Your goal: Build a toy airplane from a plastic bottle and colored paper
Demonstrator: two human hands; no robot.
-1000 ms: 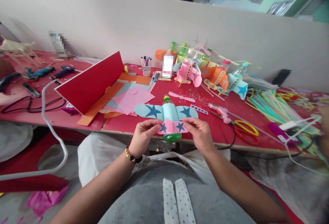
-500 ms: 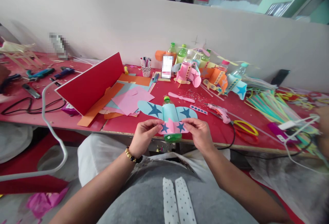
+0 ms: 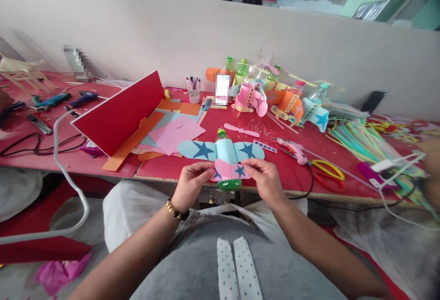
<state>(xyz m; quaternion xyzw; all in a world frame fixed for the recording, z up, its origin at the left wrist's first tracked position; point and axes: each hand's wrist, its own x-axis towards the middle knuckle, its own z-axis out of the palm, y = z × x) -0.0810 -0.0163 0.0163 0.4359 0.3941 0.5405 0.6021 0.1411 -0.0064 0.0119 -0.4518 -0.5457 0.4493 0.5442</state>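
A plastic bottle (image 3: pixel 229 184) with a green cap lies at the table's front edge, cap pointing away from me. Light blue paper (image 3: pixel 226 151) wraps its middle, and blue wings with dark stars spread to both sides. Across its near end sits a pink paper tail piece (image 3: pixel 225 169) with a star on each side. My left hand (image 3: pixel 193 178) pinches the left end of this pink piece. Its right end is pinched between the thumb and fingers of my right hand (image 3: pixel 264 176). The bottle's underside is hidden.
Beyond the bottle lies a pink paper propeller (image 3: pixel 241 130). On the right are a pink glue gun (image 3: pixel 292 150), yellow-and-red pliers (image 3: pixel 328 171) and bundled pipe cleaners (image 3: pixel 364 144). Coloured paper sheets (image 3: pixel 177 135) and a red board (image 3: pixel 120 112) occupy the left. Decorated bottles (image 3: pixel 249 93) stand behind.
The pink tail piece is tilted differently, its middle flap now leaning left. The blue wings look flatter and more widely spread. Both hands keep their pinch on the pink ends.
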